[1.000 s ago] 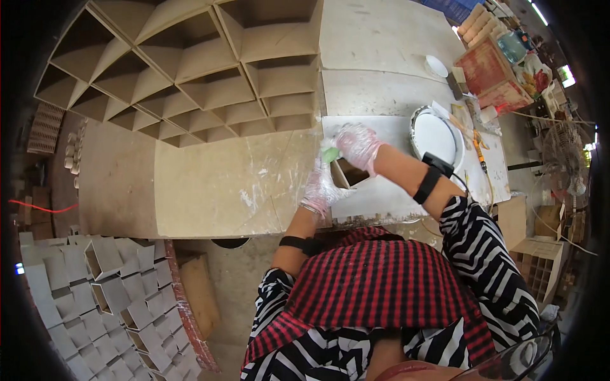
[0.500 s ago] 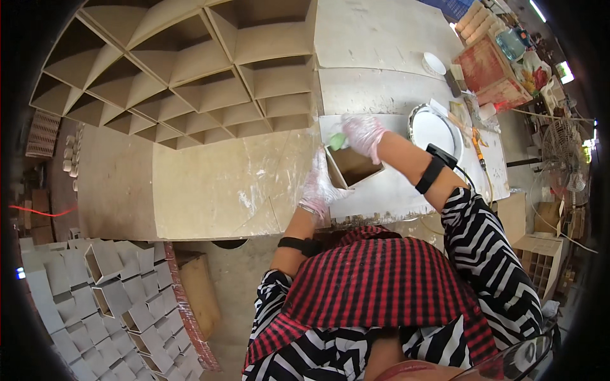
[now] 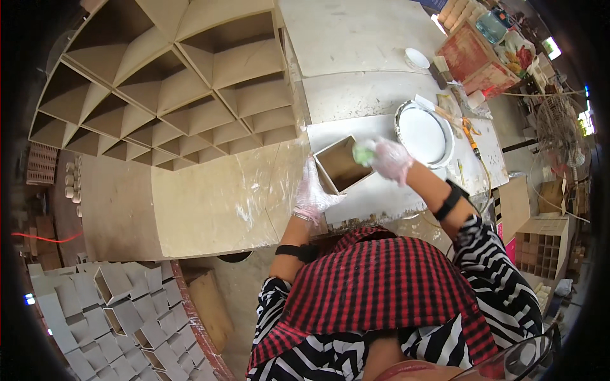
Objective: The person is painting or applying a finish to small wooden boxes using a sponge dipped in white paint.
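A small open box [image 3: 348, 180] with a brown inside and pale rim lies tilted on the white work board. My left hand [image 3: 311, 195], in a thin clear glove, grips its left wall, fingers along the outer side and thumb along the near edge. In my gloved right hand [image 3: 393, 160] is a light green sponge [image 3: 363, 154], held at the box's right rim. Right of that hand stands a round tub of white paint [image 3: 422, 134], its rim smeared.
Large stacks of bare box compartments [image 3: 190, 82] fill the table's far left. A white bowl [image 3: 417, 58], a flat brush [image 3: 436, 108] and an orange-handled tool [image 3: 471, 134] lie at right. Many white-painted boxes [image 3: 127, 311] are stacked low at left.
My right hand with the sponge has moved right and nearer, from the box's far left corner to its right rim. My left hand stays on the box. The view has shifted slightly.
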